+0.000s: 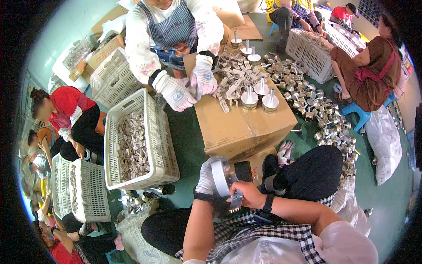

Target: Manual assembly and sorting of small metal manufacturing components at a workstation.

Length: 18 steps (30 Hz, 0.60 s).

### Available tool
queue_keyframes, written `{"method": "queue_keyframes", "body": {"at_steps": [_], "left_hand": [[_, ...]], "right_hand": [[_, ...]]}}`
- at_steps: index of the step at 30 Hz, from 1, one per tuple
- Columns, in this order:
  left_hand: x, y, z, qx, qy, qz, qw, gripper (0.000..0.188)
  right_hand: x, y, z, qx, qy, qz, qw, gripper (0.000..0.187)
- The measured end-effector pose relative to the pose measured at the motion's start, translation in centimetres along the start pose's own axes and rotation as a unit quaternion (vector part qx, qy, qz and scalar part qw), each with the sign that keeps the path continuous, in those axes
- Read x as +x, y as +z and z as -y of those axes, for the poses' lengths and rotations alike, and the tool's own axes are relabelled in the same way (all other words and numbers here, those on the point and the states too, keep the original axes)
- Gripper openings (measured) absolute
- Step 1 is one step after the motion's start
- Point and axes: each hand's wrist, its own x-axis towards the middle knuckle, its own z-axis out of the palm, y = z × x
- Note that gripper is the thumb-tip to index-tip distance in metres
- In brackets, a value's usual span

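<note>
My left hand (206, 178), in a white knit glove, is closed around a round silver metal part (220, 177) held over my lap. My right hand (249, 193) is bare, wears a black wristband, and pinches a small toothed metal piece (236, 202) against the lower edge of that round part. Straight ahead stands a cardboard box (246, 125) used as a table. On its top lie a heap of flat grey metal pieces (235, 77) and several round silver parts with upright stems (259, 97).
Across the box a person in white gloves (176, 90) handles the grey pieces. A white plastic crate (154, 136) of such pieces stands at the left. Many silver round parts (325, 114) lie on the green floor at the right. Other seated people and crates ring the area.
</note>
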Motion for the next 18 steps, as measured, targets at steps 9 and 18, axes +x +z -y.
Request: {"method": "queue_keyframes", "body": {"at_steps": [9,18], "left_hand": [[0.4,-1.1,0.7,0.114,0.089,0.006,0.99,0.029],[0.1,-0.6,1.1,0.191,0.142,-0.009,0.971,0.027]], "right_hand": [[-0.2,0.4,-1.0,0.033,0.008,0.012,0.999,0.029],[0.0,-0.1,0.1,-0.001,-0.004,0.007,1.0,0.03]]}}
